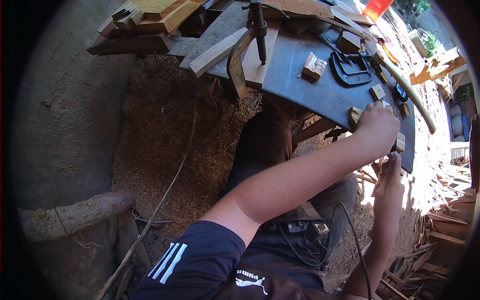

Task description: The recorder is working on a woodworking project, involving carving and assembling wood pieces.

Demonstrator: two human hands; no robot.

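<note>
My left hand [376, 126] is closed over a small wooden block at the table's right corner. One end of the block [355, 115] shows left of my knuckles. Light wood [400, 142] also shows on the hand's right side; whether it is the same piece I cannot tell. Just below, my right hand [389, 179] reaches up to the table edge with its fingers drawn together by the wood. What they hold, if anything, is hidden. Two small wood blocks, one pale [377, 92] and one brown [404, 109], lie beyond my left hand.
A black G-clamp [351, 69] and a rough wood chunk [314, 66] lie on the blue-grey table [287, 75]. A large clamp [239, 67] grips boards at its front edge. A curved wooden handle [407, 90] crosses the right side. Scrap wood [450, 220] litters the ground; a cable [356, 240] hangs near my lap.
</note>
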